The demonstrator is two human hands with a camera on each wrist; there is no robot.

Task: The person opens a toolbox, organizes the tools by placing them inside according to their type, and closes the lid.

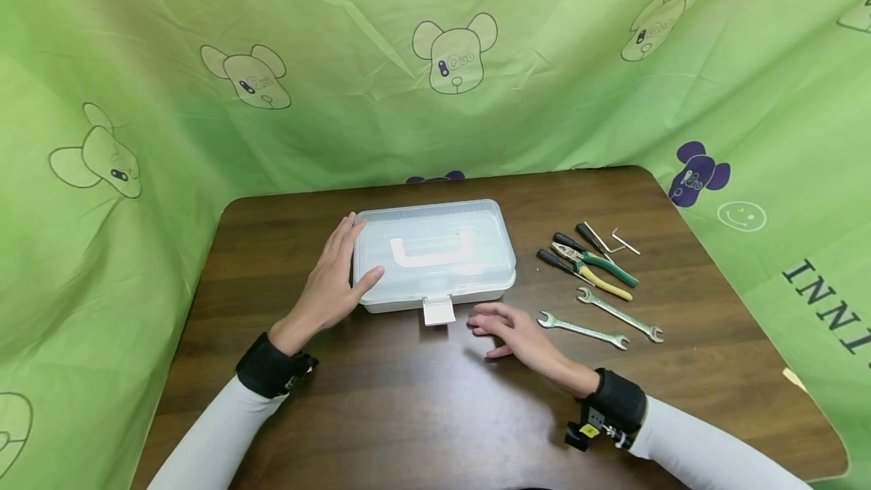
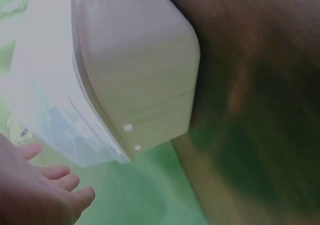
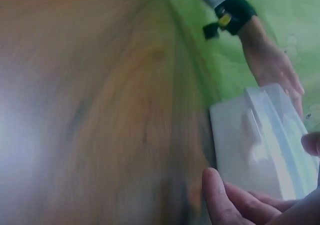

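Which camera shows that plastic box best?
The head view, since nearly the whole plastic box shows, latch included. The left wrist view shows mainly one end; the right wrist view, a portion partly behind the right hand.

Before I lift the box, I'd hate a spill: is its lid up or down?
Down: the lid lies flat over the box, though the front latch sticks out, apparently unfastened.
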